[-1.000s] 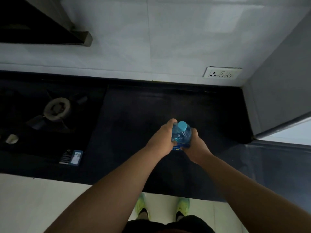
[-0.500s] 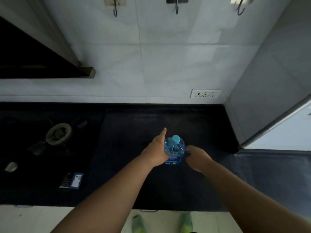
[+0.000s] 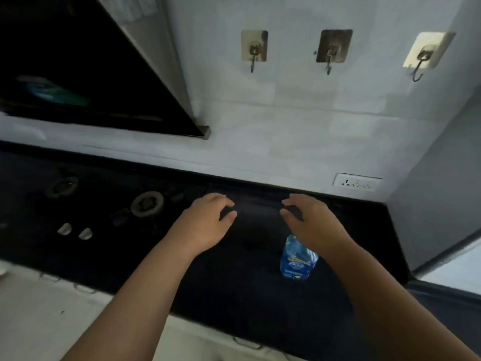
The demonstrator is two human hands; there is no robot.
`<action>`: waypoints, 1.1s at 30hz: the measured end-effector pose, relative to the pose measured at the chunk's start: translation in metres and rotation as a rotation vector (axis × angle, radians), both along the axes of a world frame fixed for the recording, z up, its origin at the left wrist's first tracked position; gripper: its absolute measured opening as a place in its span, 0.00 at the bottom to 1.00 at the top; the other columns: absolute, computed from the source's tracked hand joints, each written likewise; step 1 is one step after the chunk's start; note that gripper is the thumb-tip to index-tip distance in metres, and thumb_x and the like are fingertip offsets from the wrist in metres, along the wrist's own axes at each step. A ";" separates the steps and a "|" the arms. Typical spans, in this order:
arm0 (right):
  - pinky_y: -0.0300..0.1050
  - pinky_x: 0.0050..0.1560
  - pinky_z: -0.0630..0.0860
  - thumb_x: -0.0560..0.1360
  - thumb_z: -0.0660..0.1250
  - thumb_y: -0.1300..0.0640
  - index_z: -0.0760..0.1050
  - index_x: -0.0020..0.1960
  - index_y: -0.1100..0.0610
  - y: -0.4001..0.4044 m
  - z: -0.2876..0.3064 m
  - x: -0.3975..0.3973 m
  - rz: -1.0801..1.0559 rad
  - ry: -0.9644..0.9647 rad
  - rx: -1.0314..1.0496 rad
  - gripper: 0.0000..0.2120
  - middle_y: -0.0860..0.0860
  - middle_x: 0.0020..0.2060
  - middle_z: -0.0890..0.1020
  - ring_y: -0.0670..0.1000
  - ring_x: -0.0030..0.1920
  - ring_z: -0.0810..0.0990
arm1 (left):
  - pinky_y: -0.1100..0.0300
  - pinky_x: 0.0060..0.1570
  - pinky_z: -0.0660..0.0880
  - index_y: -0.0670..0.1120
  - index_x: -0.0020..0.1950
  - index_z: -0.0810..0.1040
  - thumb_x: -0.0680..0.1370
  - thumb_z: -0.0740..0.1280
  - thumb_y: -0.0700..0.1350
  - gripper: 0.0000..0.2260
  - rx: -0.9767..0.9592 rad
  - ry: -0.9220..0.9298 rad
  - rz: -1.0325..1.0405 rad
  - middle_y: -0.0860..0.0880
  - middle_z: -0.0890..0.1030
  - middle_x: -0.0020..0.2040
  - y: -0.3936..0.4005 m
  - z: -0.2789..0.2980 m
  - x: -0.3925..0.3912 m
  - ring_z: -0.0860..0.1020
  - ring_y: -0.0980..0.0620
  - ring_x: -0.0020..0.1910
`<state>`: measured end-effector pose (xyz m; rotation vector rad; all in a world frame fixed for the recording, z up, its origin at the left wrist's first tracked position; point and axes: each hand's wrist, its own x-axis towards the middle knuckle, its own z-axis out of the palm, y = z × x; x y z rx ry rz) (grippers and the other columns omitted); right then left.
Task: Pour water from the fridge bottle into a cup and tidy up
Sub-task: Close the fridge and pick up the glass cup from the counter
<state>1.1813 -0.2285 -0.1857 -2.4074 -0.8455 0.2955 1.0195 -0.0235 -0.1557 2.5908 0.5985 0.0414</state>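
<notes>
The bottle (image 3: 298,259) stands upright on the dark table (image 3: 234,287), near its right end, long axis vertical and neck pointing up; the right wrist hides its cap. The right hand (image 3: 312,225) hovers just above and beyond it, fingers (image 3: 291,203) loosely spread and holding nothing. The left hand (image 3: 205,220) hangs well to the left, fingers relaxed and empty too. The stove burner (image 3: 147,203) lies further left. No cup is in view, so fetching one looks like the step in hand; that calls for finding it beyond this view.
</notes>
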 end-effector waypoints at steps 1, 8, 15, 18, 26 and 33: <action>0.55 0.70 0.73 0.80 0.65 0.40 0.77 0.67 0.43 0.007 0.000 -0.006 0.069 0.002 -0.007 0.18 0.42 0.71 0.75 0.52 0.70 0.75 | 0.57 0.74 0.68 0.55 0.74 0.76 0.85 0.62 0.57 0.18 0.016 -0.017 0.042 0.56 0.70 0.78 -0.001 0.002 -0.016 0.70 0.55 0.75; 0.53 0.74 0.68 0.81 0.65 0.43 0.78 0.68 0.45 0.046 0.007 -0.053 0.505 -0.059 0.000 0.18 0.43 0.74 0.72 0.50 0.75 0.68 | 0.63 0.67 0.67 0.55 0.70 0.80 0.84 0.64 0.54 0.15 0.011 -0.116 0.519 0.57 0.74 0.74 -0.042 0.011 -0.136 0.74 0.56 0.70; 0.48 0.70 0.71 0.81 0.67 0.48 0.79 0.66 0.50 0.081 0.005 -0.175 0.925 -0.012 0.004 0.15 0.45 0.71 0.75 0.49 0.72 0.71 | 0.56 0.70 0.68 0.57 0.70 0.78 0.85 0.61 0.56 0.15 0.071 0.001 0.910 0.57 0.76 0.73 -0.111 0.008 -0.287 0.73 0.53 0.72; 0.51 0.67 0.75 0.81 0.67 0.48 0.79 0.65 0.49 0.099 0.012 -0.244 1.090 -0.018 -0.019 0.14 0.44 0.70 0.75 0.49 0.68 0.74 | 0.55 0.70 0.67 0.57 0.72 0.75 0.84 0.61 0.57 0.17 0.082 0.019 1.078 0.57 0.75 0.74 -0.132 0.004 -0.356 0.73 0.52 0.73; 0.46 0.65 0.74 0.81 0.65 0.46 0.78 0.65 0.46 0.158 0.003 -0.438 1.386 -0.120 -0.131 0.13 0.42 0.67 0.77 0.46 0.64 0.77 | 0.51 0.69 0.73 0.57 0.72 0.75 0.85 0.60 0.58 0.17 -0.008 -0.044 1.371 0.58 0.75 0.73 -0.153 -0.021 -0.521 0.75 0.54 0.70; 0.45 0.62 0.73 0.81 0.66 0.47 0.78 0.63 0.46 0.207 -0.009 -0.579 1.465 -0.131 -0.151 0.12 0.42 0.65 0.77 0.46 0.63 0.78 | 0.51 0.69 0.72 0.57 0.72 0.75 0.85 0.59 0.58 0.17 -0.060 -0.051 1.421 0.58 0.75 0.73 -0.124 -0.028 -0.636 0.74 0.54 0.69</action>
